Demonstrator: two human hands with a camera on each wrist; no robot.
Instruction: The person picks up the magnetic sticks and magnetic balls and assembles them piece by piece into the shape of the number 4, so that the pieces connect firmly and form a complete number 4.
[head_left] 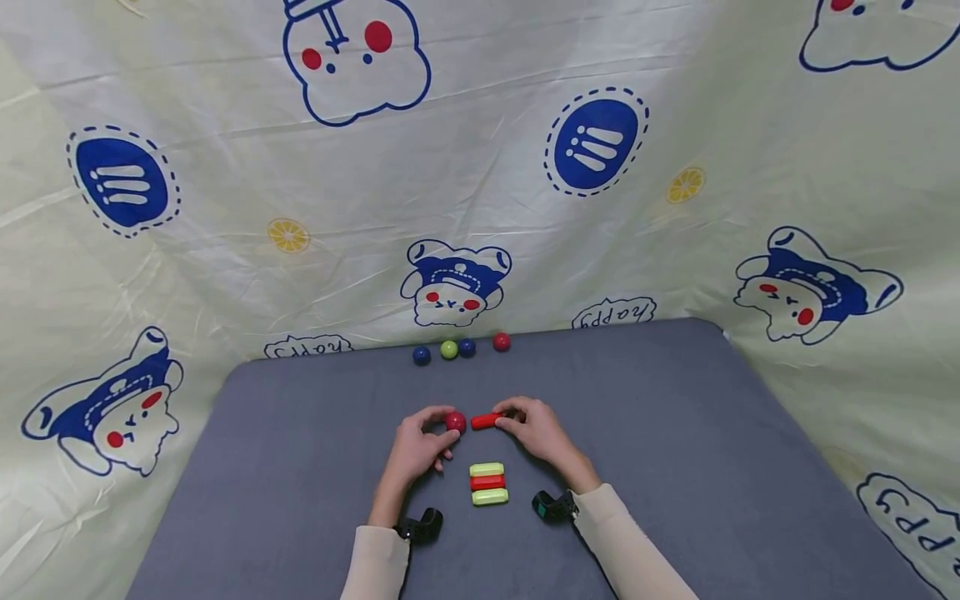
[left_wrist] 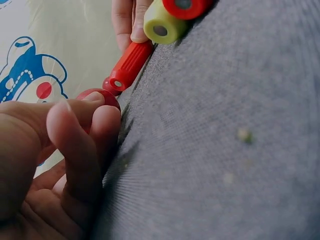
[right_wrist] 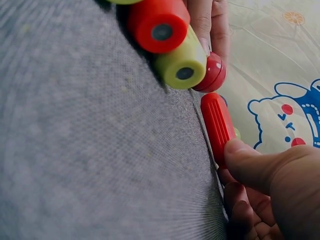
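Observation:
Between thumb and fingers my left hand [head_left: 417,443] pinches a red ball [head_left: 455,422]. My right hand [head_left: 537,429] pinches the right end of a red magnetic rod [head_left: 486,421], whose free end points at the ball with a small gap between them. In the right wrist view the red rod [right_wrist: 217,125] shows ridges along its side. Nearer the body, a yellow-green rod [head_left: 487,469], a red rod [head_left: 487,482] and another yellow-green rod [head_left: 490,497] lie side by side. Grey metal discs show in the rod ends in both wrist views.
Along the table's far edge sit a blue ball [head_left: 422,356], a yellow-green ball [head_left: 448,349], a second blue ball [head_left: 467,347] and a red ball [head_left: 502,342]. A grey cloth covers the table [head_left: 675,467]. Behind it hangs a printed curtain [head_left: 495,192].

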